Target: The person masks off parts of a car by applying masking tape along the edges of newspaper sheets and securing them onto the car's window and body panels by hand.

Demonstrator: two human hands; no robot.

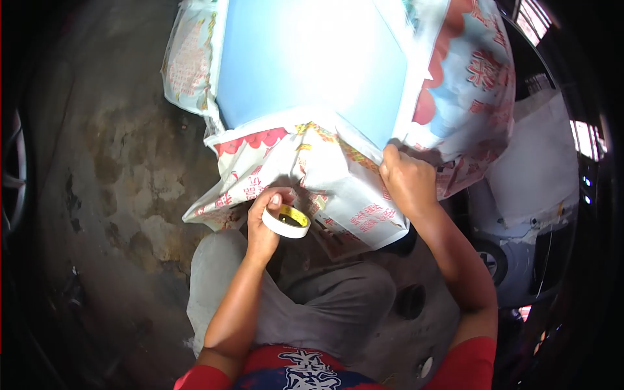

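A roll of white tape [286,227] with a yellow inner core hangs from my left hand [265,211], its fingers closed around the ring. That hand is just in front of a printed plastic sheet [364,214] with red characters, which drapes over the near edge of a pale blue panel [273,84]. My right hand [409,179] pinches the sheet's edge at the panel's lower right corner. Bright glare washes out the panel's upper middle. More printed sheeting [468,84] wraps its right side, and another piece [192,55] hangs at the left.
Stained concrete floor [130,169] spreads to the left. My bent legs in grey trousers [325,292] are below the panel. On the right stands a car [513,260] partly covered by white sheeting [533,156]. Part of a wheel [19,169] shows at the far left.
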